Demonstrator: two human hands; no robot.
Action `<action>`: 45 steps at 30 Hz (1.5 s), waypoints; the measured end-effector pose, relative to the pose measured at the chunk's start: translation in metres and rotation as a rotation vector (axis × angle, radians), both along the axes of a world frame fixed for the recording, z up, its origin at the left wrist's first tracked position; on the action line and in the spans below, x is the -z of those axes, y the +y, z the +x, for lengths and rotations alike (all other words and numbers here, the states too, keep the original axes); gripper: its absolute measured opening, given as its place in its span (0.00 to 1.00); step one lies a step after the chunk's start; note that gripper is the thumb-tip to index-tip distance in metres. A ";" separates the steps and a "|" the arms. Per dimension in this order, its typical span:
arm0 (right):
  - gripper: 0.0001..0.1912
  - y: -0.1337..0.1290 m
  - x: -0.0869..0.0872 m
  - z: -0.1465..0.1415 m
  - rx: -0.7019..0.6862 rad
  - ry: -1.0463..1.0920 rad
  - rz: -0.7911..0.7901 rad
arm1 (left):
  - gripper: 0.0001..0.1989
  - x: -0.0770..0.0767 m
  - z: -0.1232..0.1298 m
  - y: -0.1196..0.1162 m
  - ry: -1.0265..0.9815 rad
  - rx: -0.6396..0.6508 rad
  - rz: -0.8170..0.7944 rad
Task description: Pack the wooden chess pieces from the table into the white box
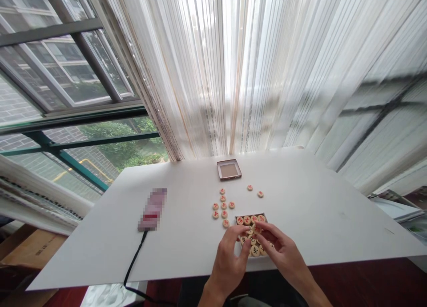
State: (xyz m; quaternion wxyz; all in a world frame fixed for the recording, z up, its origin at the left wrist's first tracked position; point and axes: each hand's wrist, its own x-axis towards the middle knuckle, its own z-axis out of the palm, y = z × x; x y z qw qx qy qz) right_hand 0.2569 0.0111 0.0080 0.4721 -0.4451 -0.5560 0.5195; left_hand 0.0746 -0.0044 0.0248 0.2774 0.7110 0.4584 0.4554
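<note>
A shallow box of round wooden Chinese chess pieces sits near the table's front edge, under both hands. Pieces with red characters line its far row; several with black characters lie nearer. My right hand pinches a red-marked Chinese chess piece between thumb and fingers, just above the box. At the box's left side is my left hand, thumb and index finger apart, fingertips by the pieces. Its other fingers are partly hidden. Loose red-marked pieces form a cluster left of the box, and two more pieces lie beyond it.
The box lid lies open side up at the back of the white table. Toward the left is a blurred-out, phone-like object with a black cable running off the front edge. Curtains hang behind the table.
</note>
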 end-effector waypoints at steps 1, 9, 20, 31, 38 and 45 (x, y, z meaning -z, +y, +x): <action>0.19 -0.001 -0.004 -0.002 -0.020 -0.018 0.012 | 0.12 -0.002 0.002 0.001 -0.050 -0.002 -0.039; 0.14 -0.008 -0.024 -0.010 -0.120 -0.093 0.112 | 0.10 -0.006 0.005 0.002 -0.259 -0.011 -0.260; 0.10 -0.003 -0.009 -0.010 -0.077 -0.074 0.001 | 0.09 0.006 -0.011 -0.001 -0.110 -0.101 -0.230; 0.13 0.001 -0.020 -0.016 -0.050 -0.277 -0.029 | 0.08 0.026 -0.017 0.000 0.120 -0.118 -0.126; 0.11 0.002 -0.014 -0.025 -0.008 -0.475 -0.015 | 0.07 0.025 -0.016 0.001 0.139 -0.128 -0.114; 0.10 0.003 -0.007 -0.031 0.077 -0.636 0.037 | 0.06 0.025 -0.014 0.001 0.132 -0.143 -0.127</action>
